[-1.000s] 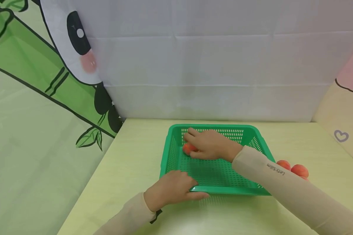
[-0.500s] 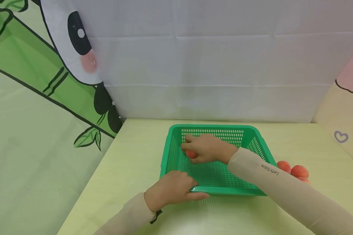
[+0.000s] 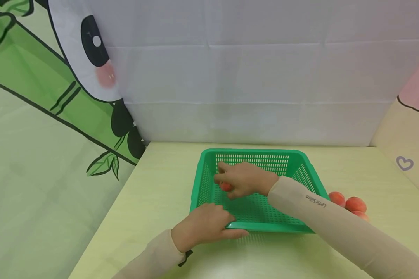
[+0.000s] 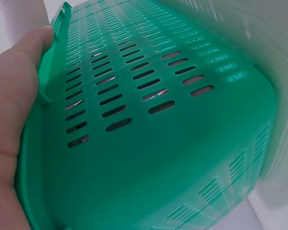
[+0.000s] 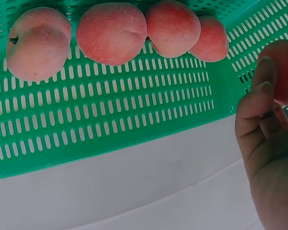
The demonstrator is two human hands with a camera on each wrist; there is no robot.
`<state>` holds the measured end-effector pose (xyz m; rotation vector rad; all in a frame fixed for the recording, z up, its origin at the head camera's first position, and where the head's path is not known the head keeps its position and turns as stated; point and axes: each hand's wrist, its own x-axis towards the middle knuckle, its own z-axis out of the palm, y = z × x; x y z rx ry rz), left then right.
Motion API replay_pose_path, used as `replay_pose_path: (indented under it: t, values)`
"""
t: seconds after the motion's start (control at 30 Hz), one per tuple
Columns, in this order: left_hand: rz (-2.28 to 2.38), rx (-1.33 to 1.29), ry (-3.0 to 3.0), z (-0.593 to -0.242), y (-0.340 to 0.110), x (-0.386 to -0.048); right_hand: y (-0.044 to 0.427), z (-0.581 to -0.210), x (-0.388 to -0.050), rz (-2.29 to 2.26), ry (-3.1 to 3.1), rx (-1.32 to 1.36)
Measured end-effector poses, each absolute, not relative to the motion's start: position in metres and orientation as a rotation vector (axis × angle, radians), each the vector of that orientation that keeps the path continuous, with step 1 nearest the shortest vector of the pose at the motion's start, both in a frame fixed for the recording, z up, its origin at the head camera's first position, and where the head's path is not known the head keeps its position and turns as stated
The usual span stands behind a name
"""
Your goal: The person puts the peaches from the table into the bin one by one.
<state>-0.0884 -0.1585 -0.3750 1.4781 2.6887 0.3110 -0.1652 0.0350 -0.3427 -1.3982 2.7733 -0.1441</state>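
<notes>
A green plastic basket with slotted walls stands on the table. My left hand grips its rim at the near left corner, with the thumb on the outside of the near wall. In the left wrist view that hand lies along the rim. Inside the basket, toward the left, my right hand holds a peach that its fingers partly cover. In the right wrist view the fingers curl against this peach. Several more peaches sit in a row along a basket wall there; the right hand and arm hide them in the head view.
Several loose peaches lie on the table just right of the basket, partly behind the right forearm. The pale yellow table meets a white cloth backdrop behind. Printed cloth hangs at both sides.
The right hand has moved slightly nearer to the body with the peach, inside the basket. More of the loose peaches show past the forearm. The left hand stays on the rim.
</notes>
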Motion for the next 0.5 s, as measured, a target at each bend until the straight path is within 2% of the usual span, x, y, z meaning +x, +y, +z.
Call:
replay_pose_path:
  t: [0.5]
  values:
    - [0.316, 1.483, 2.692, -0.3752, -0.1594, -0.0883, 0.0282, -0.3477, -0.1672, -0.158, 2.721, -1.367]
